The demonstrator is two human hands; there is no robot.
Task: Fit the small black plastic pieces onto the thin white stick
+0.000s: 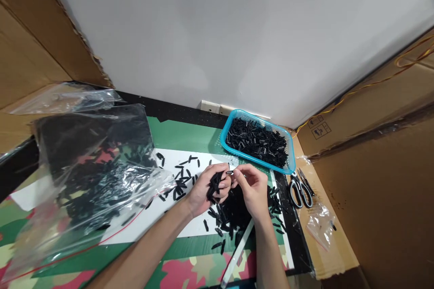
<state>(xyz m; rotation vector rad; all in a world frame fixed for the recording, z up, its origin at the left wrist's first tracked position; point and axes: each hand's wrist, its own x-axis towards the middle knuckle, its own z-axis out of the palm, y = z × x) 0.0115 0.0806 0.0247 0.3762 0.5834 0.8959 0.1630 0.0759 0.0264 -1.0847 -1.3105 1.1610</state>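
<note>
A bunch of small black strip-like pieces (214, 186) fills my left hand (203, 189), its fingers curled round them. My right hand (250, 184) is close beside it, thumb and fingers pinched together at the end of one small dark piece (230, 172) between the two hands. Below the hands lies a heap of the same black pieces (233, 210), partly hidden by my right wrist. More loose black pieces (182, 176) are scattered over a white sheet (200, 226) on the left. Behind my hands, a blue plastic basket (258, 162) is filled with such pieces.
A large clear zip bag (111, 185) with black pieces inside lies at left. To the right, scissors (300, 192) and a small clear bag (320, 226) rest on cardboard (327, 257). A pale flat strip (238, 253) crosses the front. Cardboard boxes (379, 180) and a wall (237, 31) enclose the table.
</note>
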